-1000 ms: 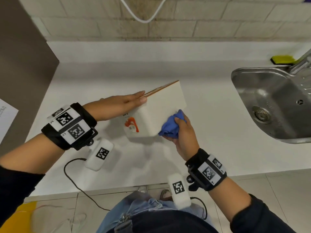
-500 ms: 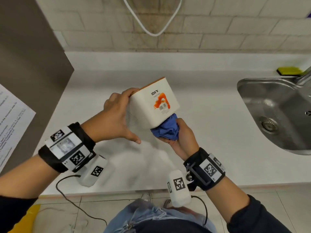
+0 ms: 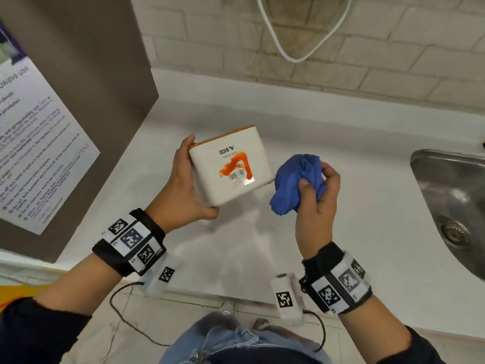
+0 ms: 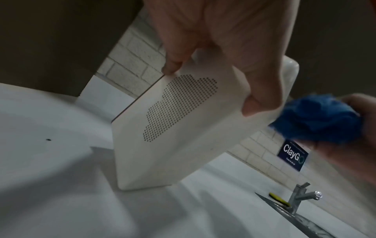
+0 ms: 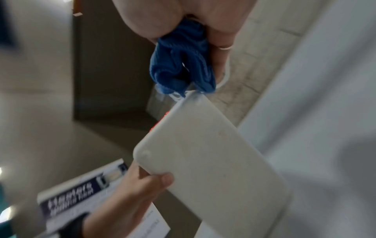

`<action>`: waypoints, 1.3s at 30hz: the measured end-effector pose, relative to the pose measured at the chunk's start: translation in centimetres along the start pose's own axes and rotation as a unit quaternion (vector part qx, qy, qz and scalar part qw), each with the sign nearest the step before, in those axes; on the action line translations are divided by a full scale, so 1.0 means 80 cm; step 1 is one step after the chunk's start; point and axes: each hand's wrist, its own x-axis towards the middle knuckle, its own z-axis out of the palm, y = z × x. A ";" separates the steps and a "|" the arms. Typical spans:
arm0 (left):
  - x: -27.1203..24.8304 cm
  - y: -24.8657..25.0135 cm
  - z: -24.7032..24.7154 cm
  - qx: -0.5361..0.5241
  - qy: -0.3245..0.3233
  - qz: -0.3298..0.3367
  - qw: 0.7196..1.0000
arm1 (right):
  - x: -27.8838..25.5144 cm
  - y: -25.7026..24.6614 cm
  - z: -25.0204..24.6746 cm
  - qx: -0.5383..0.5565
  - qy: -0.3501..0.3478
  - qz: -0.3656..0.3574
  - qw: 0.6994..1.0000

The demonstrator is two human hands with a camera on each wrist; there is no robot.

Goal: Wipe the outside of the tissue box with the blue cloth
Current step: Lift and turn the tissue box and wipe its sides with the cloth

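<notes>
A white tissue box with an orange lid edge and an orange label hangs above the counter, tilted, label side up. My left hand grips it from the left, thumb under its near corner and fingers behind. The left wrist view shows the box's dotted side under my fingers. My right hand holds a bunched blue cloth just right of the box, close to its right edge. In the right wrist view the blue cloth sits at the corner of the box's plain face.
A white counter lies below, with a steel sink at the right and a tap with a yellow sponge behind it. A dark cabinet with a printed notice stands at the left. A white cable hangs on the brick wall.
My left hand has lifted and turned the box so its label faces up. The right hand with the cloth has come out from under the box to its right side.
</notes>
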 end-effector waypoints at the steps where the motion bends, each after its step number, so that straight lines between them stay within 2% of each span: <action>1: 0.000 -0.001 -0.002 0.006 -0.002 0.005 1.000 | 0.004 -0.004 0.005 -0.005 -0.026 -0.059 0.998; 3: 0.000 0.000 -0.001 0.023 0.008 0.019 1.000 | 0.012 -0.003 0.021 -0.054 -0.116 -0.134 0.983; 6: 0.006 0.004 0.014 0.000 0.044 0.015 0.999 | 0.016 -0.001 0.051 -0.134 -0.201 -0.135 0.961; 9: 0.013 0.002 0.022 -0.032 0.087 0.010 0.996 | 0.010 0.005 0.066 -0.135 -0.183 -0.092 0.969; 12: 0.015 -0.008 0.026 -0.061 0.086 0.025 0.994 | 0.008 0.003 0.071 -0.115 -0.165 -0.048 0.978; 14: 0.016 -0.010 0.026 -0.068 0.083 0.032 0.994 | 0.010 -0.004 0.076 -0.123 -0.180 -0.027 0.975; 15: 0.016 -0.009 0.025 -0.072 0.080 0.034 0.994 | 0.011 -0.007 0.079 -0.143 -0.202 -0.040 0.968; 17: 0.015 -0.005 0.020 -0.073 0.073 0.038 0.994 | 0.013 -0.010 0.084 -0.226 -0.267 -0.130 0.928; 19: 0.013 -0.003 0.017 -0.058 0.070 0.048 0.995 | 0.019 -0.007 0.081 -0.339 -0.317 -0.252 0.849; 21: 0.011 0.000 0.015 -0.055 0.071 0.053 0.995 | 0.028 -0.002 0.075 -0.394 -0.348 -0.324 0.787; 24: 0.014 0.002 0.013 -0.049 0.082 0.056 0.994 | 0.042 0.002 0.064 -0.386 -0.377 -0.365 0.759; 27: 0.015 0.003 0.010 -0.043 0.088 0.056 0.994 | 0.055 0.004 0.046 -0.362 -0.392 -0.383 0.754; 29: 0.019 0.002 0.011 -0.024 0.083 0.068 0.994 | 0.060 0.005 0.036 -0.348 -0.385 -0.382 0.765; 32: 0.026 0.001 0.015 -0.041 0.073 0.066 0.994 | 0.059 0.001 0.038 -0.327 -0.337 -0.354 0.809; 35: 0.025 0.003 0.017 -0.061 0.089 0.067 0.992 | 0.048 0.001 0.065 -0.320 -0.266 -0.320 0.851; 37: 0.023 0.006 0.017 -0.069 0.098 0.064 0.991 | 0.038 0.004 0.083 -0.337 -0.243 -0.315 0.853; 39: 0.023 0.007 0.014 -0.077 0.100 0.060 0.990 | 0.033 0.004 0.088 -0.339 -0.277 -0.337 0.834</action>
